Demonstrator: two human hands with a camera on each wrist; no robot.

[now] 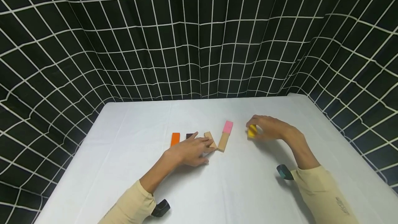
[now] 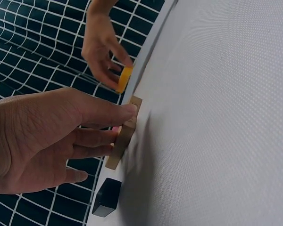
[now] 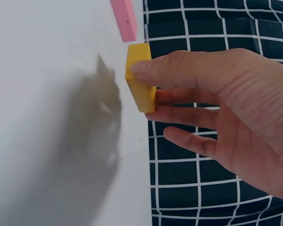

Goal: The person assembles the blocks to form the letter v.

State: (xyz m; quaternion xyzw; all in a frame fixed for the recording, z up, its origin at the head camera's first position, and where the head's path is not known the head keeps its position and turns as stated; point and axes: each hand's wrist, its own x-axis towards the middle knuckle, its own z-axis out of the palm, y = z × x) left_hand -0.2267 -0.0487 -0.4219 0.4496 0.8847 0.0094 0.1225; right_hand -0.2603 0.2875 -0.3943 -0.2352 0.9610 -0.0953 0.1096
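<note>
You look partway along: the right wooden block (image 1: 223, 142) and the pink block (image 1: 228, 127) already lie end to end on the white tabletop (image 1: 136, 127), the left wooden block (image 1: 209, 135) making a V with them, while the yellow block (image 1: 252, 131) is not joined to that group and the orange block (image 1: 175, 139) and dark block (image 1: 189, 136) lie apart. Your left hand (image 1: 193, 150) pinches the left wooden block between thumb and fingers; your right hand (image 1: 271, 127) clamps the yellow block, right of the pink. Count 6 blocks: 2 wooden, 1 pink, 1 yellow, 1 orange, 1 dark.
</note>
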